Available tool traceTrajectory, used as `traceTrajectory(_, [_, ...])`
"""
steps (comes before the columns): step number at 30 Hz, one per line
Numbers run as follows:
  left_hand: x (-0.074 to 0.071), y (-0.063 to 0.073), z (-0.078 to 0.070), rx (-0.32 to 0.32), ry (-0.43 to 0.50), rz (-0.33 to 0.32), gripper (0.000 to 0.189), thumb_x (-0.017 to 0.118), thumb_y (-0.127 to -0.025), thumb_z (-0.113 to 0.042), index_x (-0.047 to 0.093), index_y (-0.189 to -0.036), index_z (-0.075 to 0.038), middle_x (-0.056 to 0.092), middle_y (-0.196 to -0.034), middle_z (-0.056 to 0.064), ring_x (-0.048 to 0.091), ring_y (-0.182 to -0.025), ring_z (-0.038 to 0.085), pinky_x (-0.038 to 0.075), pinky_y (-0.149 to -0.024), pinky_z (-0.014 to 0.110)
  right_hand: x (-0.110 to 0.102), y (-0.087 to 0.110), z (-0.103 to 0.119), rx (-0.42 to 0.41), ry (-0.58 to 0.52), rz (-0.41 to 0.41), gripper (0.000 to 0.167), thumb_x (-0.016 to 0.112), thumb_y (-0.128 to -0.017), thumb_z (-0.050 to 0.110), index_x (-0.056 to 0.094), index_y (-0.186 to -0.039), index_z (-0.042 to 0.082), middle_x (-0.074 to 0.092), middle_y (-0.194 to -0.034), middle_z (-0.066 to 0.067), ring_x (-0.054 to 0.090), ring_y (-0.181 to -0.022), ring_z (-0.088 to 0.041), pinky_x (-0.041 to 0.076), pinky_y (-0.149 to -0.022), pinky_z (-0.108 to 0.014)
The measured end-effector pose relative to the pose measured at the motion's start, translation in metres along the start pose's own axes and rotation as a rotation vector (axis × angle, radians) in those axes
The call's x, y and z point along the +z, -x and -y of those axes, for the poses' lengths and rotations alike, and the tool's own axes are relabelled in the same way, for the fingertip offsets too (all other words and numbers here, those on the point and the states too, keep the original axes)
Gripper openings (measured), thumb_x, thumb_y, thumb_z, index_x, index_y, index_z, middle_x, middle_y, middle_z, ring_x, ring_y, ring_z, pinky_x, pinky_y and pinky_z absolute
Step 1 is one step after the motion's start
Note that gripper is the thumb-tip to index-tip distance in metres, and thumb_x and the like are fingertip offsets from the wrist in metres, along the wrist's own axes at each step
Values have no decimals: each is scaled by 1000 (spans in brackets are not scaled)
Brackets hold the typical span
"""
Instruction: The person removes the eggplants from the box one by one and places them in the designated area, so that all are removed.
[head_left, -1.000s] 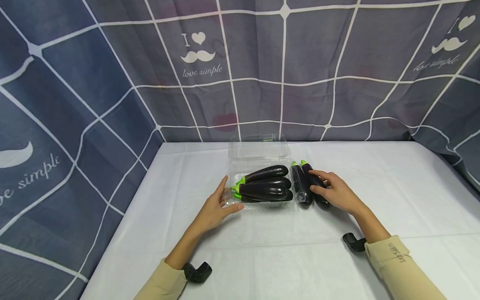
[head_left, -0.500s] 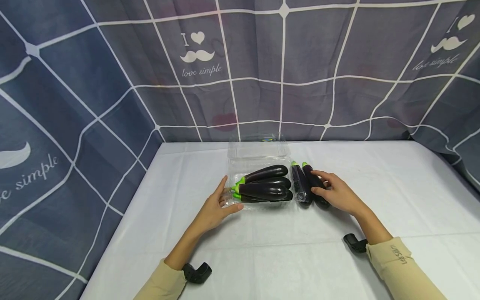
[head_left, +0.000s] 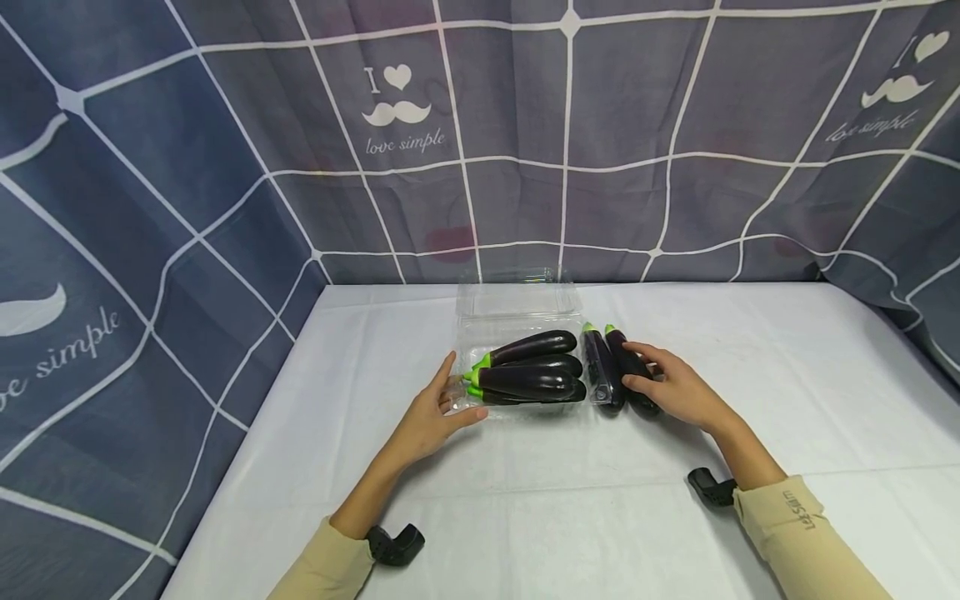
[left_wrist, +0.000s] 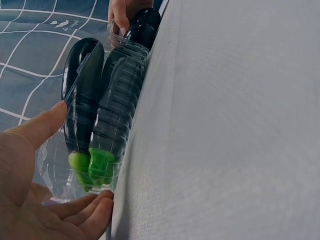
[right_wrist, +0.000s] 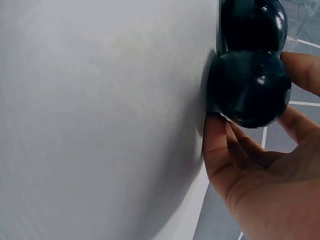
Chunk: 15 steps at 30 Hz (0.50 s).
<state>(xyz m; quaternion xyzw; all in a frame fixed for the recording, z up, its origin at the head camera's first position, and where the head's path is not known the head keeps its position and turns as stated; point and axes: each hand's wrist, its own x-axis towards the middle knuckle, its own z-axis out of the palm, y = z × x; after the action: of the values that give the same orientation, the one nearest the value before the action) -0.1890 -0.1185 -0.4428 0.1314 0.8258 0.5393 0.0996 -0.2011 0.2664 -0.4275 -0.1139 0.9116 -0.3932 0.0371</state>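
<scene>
Several dark purple eggplants point(head_left: 525, 383) with green stem ends lie side by side in a clear plastic container point(head_left: 471, 340). My left hand point(head_left: 429, 423) holds the container's left end, its thumb at the front and fingertips low on the end wall in the left wrist view. Right of these lie two more eggplants, roughly upright in view. Clear plastic shows over the left eggplant point(head_left: 602, 367); I cannot tell whether it lies inside. My right hand point(head_left: 675, 387) grips the right eggplant point(head_left: 630, 365), fingers and thumb about its sides. The two round ends point(right_wrist: 252, 90) nearly touch in the right wrist view.
The container's clear lid point(head_left: 517, 300) stands open at the back, near the curtain point(head_left: 502, 208). A white cloth point(head_left: 525, 517) covers the table. Black wrist mounts point(head_left: 395, 545) jut out by both beige sleeves point(head_left: 802, 533).
The right hand and its eggplant have shifted very slightly to the right and toward me. My left hand, the container and the eggplants in it stay put.
</scene>
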Motion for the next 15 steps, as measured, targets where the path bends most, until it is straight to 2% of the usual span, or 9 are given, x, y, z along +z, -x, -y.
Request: traceTrajectory(15, [1,0,-1,-14,15,-6,101,79,-87,-30,11,-161,-20,36,-152,20,42,-135,36,36,-111,43,0,1,1,2,-17,10,60,62,-98,28,42,-148,3,50,-137,-26,55,-109,-40,47,-84,-45])
